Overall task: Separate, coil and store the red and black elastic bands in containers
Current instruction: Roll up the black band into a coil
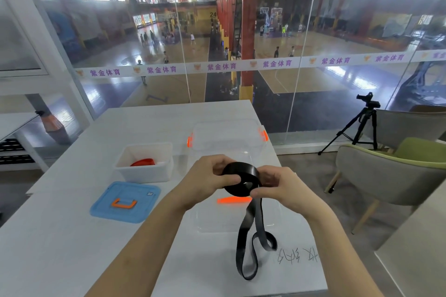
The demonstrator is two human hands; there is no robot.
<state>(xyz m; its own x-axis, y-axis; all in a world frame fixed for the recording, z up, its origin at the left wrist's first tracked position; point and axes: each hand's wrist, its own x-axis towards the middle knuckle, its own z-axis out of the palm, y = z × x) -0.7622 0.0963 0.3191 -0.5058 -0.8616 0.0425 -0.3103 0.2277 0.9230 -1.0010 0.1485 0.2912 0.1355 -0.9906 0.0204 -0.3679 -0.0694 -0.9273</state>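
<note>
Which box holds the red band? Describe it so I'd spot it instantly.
Start at the white table by the glass wall. On its left side, just beyond the blue lid, stands a small tub holding the red band. It is opaque white, unlike the clear orange-clipped box to its right.

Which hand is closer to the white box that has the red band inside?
The left. The left hand grips the coiled black band just right of the white box. The right hand pinches the coil's other side, farther from the box.
</note>
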